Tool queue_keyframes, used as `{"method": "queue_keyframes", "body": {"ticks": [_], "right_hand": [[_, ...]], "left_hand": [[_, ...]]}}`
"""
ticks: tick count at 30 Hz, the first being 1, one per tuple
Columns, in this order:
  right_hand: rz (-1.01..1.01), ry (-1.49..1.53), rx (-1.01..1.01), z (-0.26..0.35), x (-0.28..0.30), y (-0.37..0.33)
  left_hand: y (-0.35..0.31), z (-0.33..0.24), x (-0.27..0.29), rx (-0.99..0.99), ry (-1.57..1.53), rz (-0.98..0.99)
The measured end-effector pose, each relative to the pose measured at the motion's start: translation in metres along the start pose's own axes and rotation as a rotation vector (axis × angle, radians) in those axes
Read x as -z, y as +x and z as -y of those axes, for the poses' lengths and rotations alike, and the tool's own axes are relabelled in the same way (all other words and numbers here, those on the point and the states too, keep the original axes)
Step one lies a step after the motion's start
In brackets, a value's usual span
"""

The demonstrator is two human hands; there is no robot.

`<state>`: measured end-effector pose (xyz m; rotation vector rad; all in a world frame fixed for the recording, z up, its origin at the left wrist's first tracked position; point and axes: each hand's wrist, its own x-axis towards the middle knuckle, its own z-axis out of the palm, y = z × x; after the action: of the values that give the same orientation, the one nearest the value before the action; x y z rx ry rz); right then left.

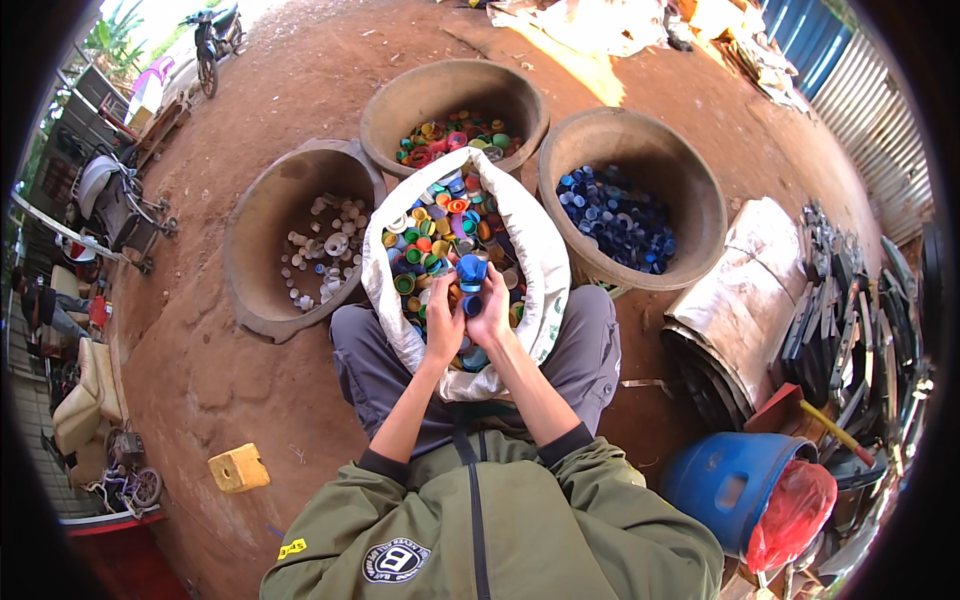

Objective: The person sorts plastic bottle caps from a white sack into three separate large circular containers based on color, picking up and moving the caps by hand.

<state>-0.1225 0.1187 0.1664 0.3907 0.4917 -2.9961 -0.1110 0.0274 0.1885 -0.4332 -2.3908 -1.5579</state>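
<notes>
Between my knees stands a white woven sack (548, 255) with its rim rolled down, full of mixed coloured plastic bottle caps (440, 225). Both my hands are together over the near half of the sack. My right hand (491, 312) is closed around several blue bottle caps (472, 270), which show at its fingertips and by the thumb. My left hand (443, 318) is right beside it, fingers curled in toward the same spot; what it holds, if anything, is hidden.
Around the sack stand three wide tubs: white caps in the left tub (250, 250), red, yellow and green in the far tub (375, 115), blue in the right tub (700, 205). A blue barrel (700, 480), rolled sheet (745, 270) and yellow block (239, 468) lie nearby.
</notes>
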Motion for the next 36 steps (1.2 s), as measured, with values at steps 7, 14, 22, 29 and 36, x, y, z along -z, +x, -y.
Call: {"method": "queue_keyframes", "body": {"ticks": [7,14,22,29,36], "right_hand": [[0.024,0.323,-0.106,0.008,-0.004,-0.004],[-0.074,0.415,-0.12,0.011,-0.014,-0.008],[-0.086,0.374,-0.053,0.03,-0.017,-0.006],[0.206,0.643,0.175,0.163,-0.019,0.042],[0.276,0.534,0.239,0.166,-0.029,0.037]], "left_hand": [[0.012,-0.019,0.008,-0.078,0.118,-0.039],[0.024,-0.019,0.022,-0.32,0.517,0.127],[0.022,-0.02,0.035,-0.065,0.126,-0.204],[0.013,0.0,0.028,0.161,-0.109,-0.095],[0.012,0.011,0.025,0.437,-0.571,-0.033]]}}
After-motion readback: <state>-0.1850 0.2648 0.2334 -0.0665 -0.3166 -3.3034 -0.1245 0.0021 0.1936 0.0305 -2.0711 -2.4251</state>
